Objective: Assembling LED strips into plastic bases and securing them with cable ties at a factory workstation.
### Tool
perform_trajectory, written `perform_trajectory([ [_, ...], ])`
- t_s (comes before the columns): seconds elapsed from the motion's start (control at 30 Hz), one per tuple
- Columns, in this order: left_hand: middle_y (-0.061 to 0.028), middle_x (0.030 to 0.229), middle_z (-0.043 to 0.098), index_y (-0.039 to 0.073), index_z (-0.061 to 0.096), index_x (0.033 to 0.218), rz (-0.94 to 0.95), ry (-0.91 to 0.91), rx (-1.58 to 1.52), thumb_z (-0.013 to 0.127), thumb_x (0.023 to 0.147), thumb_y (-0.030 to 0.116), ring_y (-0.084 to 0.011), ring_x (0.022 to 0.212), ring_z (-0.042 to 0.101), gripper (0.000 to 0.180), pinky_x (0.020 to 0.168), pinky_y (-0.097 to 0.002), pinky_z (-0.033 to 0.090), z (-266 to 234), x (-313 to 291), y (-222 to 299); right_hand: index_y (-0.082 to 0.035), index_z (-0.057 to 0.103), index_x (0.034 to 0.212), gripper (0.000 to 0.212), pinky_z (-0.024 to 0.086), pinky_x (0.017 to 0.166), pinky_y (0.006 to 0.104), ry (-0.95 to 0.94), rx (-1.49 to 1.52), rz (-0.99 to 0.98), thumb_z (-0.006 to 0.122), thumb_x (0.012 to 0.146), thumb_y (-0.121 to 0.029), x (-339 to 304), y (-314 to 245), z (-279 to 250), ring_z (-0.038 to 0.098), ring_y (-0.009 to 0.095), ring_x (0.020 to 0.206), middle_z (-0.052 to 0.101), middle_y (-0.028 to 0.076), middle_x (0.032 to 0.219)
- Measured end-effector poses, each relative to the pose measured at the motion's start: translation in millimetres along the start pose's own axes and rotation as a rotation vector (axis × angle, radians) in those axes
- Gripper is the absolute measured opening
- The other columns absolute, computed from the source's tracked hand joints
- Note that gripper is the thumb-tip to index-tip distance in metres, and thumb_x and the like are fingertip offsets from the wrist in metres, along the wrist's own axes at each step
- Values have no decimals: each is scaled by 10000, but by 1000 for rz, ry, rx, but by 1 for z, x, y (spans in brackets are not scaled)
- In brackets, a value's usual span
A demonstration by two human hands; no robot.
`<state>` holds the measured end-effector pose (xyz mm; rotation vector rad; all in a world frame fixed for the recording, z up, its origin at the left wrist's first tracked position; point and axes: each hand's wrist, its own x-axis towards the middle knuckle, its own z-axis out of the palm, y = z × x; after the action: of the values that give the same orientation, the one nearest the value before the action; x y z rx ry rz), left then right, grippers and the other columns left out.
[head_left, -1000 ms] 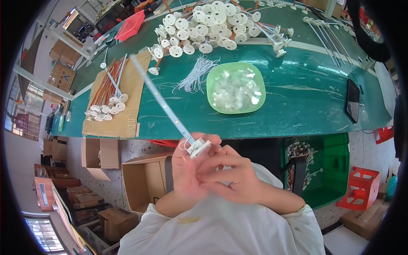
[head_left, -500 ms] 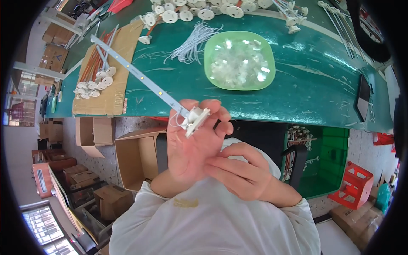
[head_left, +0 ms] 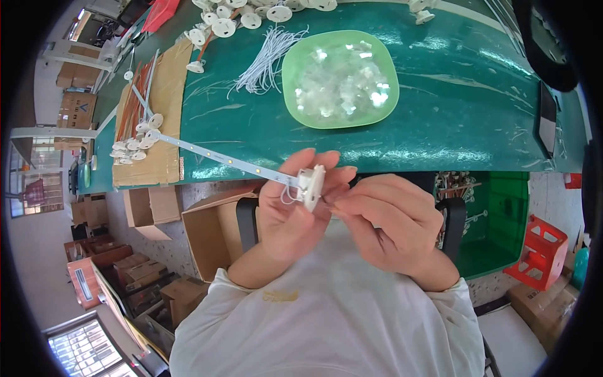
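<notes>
A thin LED strip with a white round end piece rests in my left hand, its far end reaching out to the left over the table edge. Fingers and thumb curl around the end piece, where a short thin white wire loops out. My right hand is pinched up close to the flat face of that piece; whatever lies between its fingertips is too small to tell. Beyond both hands stands a light green bowl full of clear plastic bits. Left of it lies a bundle of white wires.
Several orange and white strips with white round ends lie on a cardboard sheet at the left. More white-ended pieces are heaped at the back. Below the table edge are an open carton and a green crate.
My right hand has risen from my left wrist to the end piece and now pinches there. The strip has tilted flatter, and the left fingers have closed more around its base.
</notes>
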<state>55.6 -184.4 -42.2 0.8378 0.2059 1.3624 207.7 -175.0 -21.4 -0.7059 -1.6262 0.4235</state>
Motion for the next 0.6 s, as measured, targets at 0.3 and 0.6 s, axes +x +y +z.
perform_trajectory([
  [0.3,-174,1389,401,8,343,1362,-20,14,-6,589,892,136,-341,1273,409,546,1055,-460,337,-2,-9,4,29,660,859,221,521,533,272,-7,-170,-132,693,642,60,-6,-2,15,640,220,621,654,121,809],
  [0.6,-208,1333,455,-23,409,1306,-15,-102,-83,644,860,158,-349,1237,449,536,1040,-462,361,-11,-10,9,41,673,872,294,517,519,283,-175,-70,-279,669,578,23,5,-2,6,626,232,611,643,140,840],
])
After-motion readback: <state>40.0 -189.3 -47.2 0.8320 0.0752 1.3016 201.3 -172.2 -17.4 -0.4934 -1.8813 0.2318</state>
